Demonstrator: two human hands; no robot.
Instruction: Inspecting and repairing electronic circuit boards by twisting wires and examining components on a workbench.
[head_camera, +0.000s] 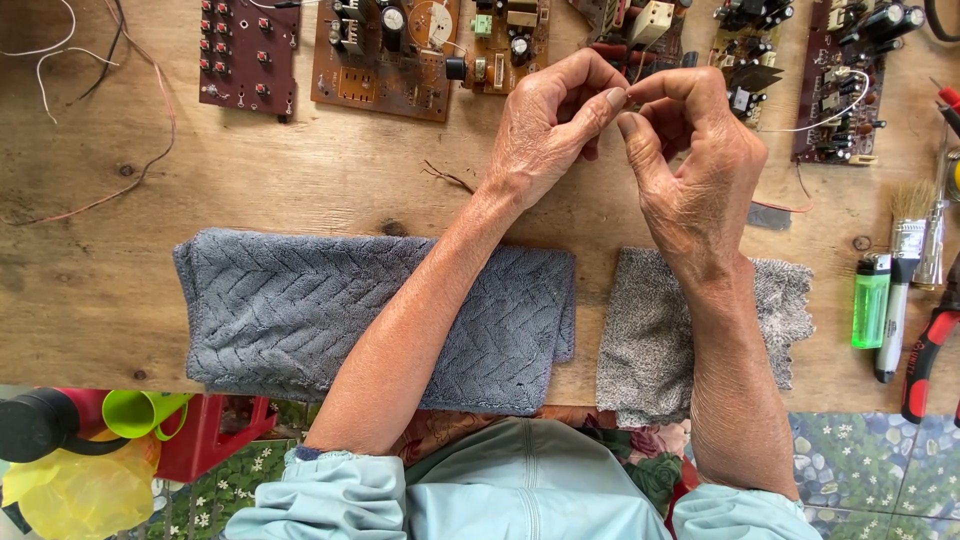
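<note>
Left hand (545, 125) and right hand (690, 165) meet fingertip to fingertip, fingers pinched shut on something too small to identify, above two grey towels (290, 310), five brown circuit boards (385, 55) lining wooden counter (90, 250).

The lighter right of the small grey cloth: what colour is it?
Bright green lighter; the head view shows it.

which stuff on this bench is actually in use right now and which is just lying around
In use:
left hand and right hand, fingertips pinched together on something too small to tell

Lying about:
folded grey-blue herringbone towel
small grey fuzzy cloth
brown circuit boards
green plastic lighter
bristle brush
loose wires
</note>
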